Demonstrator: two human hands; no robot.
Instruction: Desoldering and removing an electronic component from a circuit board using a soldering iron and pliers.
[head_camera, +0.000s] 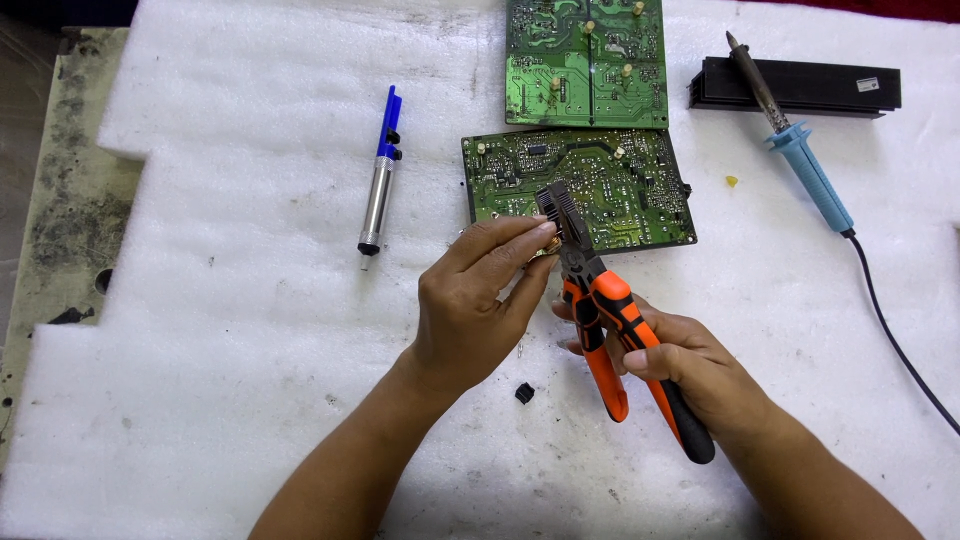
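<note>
Left hand (478, 300) pinches a small part (545, 244) right at the pliers (600, 300) tips; right hand (690, 370) grips the handles, pliers angled up-left from it.

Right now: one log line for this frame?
left hand: pinching small part | right hand: gripping orange pliers at part | circuit board behind | foam mat

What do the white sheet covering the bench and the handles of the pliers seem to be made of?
White sheet: looks like soft packing foam, matte, with a pebbled, dimpled surface and rough-cut edges. Pliers in the right hand: handles look like rubbery plastic grips in orange and black, slightly glossy; the head is dark metal, by its dull sheen.
</note>
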